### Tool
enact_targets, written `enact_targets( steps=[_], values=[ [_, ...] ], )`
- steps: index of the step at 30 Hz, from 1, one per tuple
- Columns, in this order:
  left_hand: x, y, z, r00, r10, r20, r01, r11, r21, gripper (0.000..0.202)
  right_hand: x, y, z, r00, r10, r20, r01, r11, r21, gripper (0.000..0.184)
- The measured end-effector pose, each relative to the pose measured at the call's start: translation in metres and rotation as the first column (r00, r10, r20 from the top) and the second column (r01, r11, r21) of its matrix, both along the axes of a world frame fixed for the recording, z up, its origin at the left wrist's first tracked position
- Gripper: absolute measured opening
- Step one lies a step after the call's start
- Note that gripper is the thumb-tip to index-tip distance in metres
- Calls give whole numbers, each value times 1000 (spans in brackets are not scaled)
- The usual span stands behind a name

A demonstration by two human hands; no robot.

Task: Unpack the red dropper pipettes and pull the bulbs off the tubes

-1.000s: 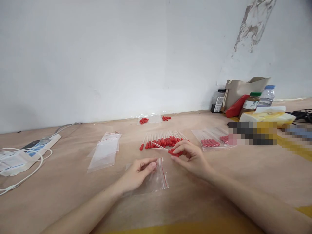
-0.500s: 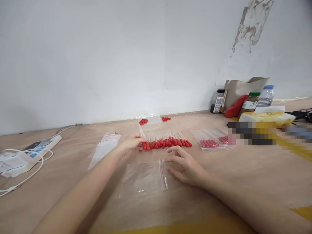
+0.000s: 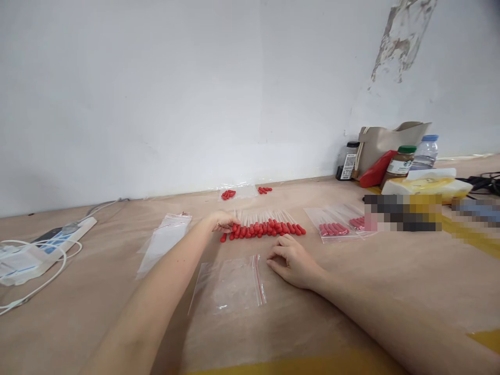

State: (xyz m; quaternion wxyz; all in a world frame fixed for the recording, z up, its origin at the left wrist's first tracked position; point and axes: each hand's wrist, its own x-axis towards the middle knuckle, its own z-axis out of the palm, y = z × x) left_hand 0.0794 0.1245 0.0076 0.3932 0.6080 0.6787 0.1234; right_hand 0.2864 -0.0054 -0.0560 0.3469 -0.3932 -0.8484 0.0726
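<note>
A row of thin pale sticks with thick red ends (image 3: 267, 228) lies across the middle of the table, red ends toward me. My left hand (image 3: 222, 222) is at the row's left end, its fingers pinched on a red-ended stick there; part of the grip is hidden. One red end pokes out below that hand. My right hand (image 3: 294, 263) rests on the table in front of the row, fingers loosely bent and holding nothing. Just left of it lies a clear zip bag (image 3: 230, 286) with a red seal line, flat on the table.
Filled clear bags (image 3: 334, 229) of red-ended sticks lie to the right; more red-ended pieces (image 3: 228, 194) sit by the wall. Flat bags (image 3: 166, 242) are stacked left, beside a power strip (image 3: 66, 245) with white cables. Bottles, a jar (image 3: 400, 162) and a tissue pack (image 3: 427, 188) stand right.
My left hand has shifted slightly right and away from me along the row's left end. My right hand's fingers have drawn in and curled more. The clear bag stays in place.
</note>
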Motion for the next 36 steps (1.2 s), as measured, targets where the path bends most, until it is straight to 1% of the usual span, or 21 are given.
enact_targets(
  steps=[1,4,8,12,16,18,19,21,23,24,25,26,27,28,29,31,32,33,34,35,36],
  values=[
    [0,0,0,1000,19,-1,-19,1000,5,19,0,0,0,1000,14,3,-14,1000,-2,7],
    [2,-3,0,997,71,5,-71,997,11,25,0,1,-1,999,33,10,-33,999,0,9],
    [4,-7,0,996,86,-9,-86,995,55,28,0,2,1,1000,27,16,-27,1000,-8,9],
    [1,-7,0,994,95,-58,-89,990,109,28,0,1,1,999,25,20,-25,1000,-7,9],
    [-5,-8,4,989,82,-127,-58,982,178,25,0,1,-1,1000,21,22,-20,1000,-8,9],
    [-7,-16,6,987,53,-155,-12,968,251,22,0,1,-1,1000,18,26,-18,1000,-3,9],
    [-8,-23,6,986,32,-164,19,953,301,20,0,1,-1,999,18,29,-18,1000,-1,9],
    [-9,-46,3,985,-23,-172,93,907,411,18,1,1,0,999,23,34,-23,1000,0,8],
    [-11,-77,-5,979,-105,-172,177,857,483,20,2,0,1,999,29,37,-29,1000,0,8],
    [-13,-93,-11,969,-179,-172,244,820,518,21,2,0,2,999,31,37,-31,1000,0,8],
    [-15,-108,-17,925,-329,-191,376,717,587,24,2,0,2,999,33,37,-33,999,2,9],
    [-17,-122,-22,867,-448,-218,478,629,613,28,2,0,2,999,36,36,-36,999,5,9],
    [-20,-133,-27,819,-515,-251,548,575,607,32,2,0,2,999,37,34,-37,999,11,9],
    [-22,-141,-32,763,-576,-292,623,537,570,38,2,-1,1,999,37,32,-37,999,16,9],
    [-23,-147,-35,721,-613,-323,675,518,525,42,2,-1,1,999,37,31,-37,999,20,9],
    [-23,-152,-38,677,-645,-355,729,519,447,44,1,-2,0,999,37,27,-37,999,28,9],
    [-22,-152,-38,684,-640,-350,724,536,434,43,1,-2,0,999,36,26,-37,999,36,9],
    [-21,-150,-37,712,-620,-329,696,565,443,41,2,-1,0,999,31,23,-32,998,50,9],
    [-20,-148,-37,758,-582,-294,645,603,469,39,4,0,1,1000,16,19,-18,997,70,10],
    [-20,-145,-36,811,-529,-249,575,644,504,38,8,2,4,1000,-17,11,16,995,95,11],
    [-20,-141,-35,863,-465,-200,493,684,537,36,13,6,7,997,-80,-7,80,990,120,12]
  ],
)
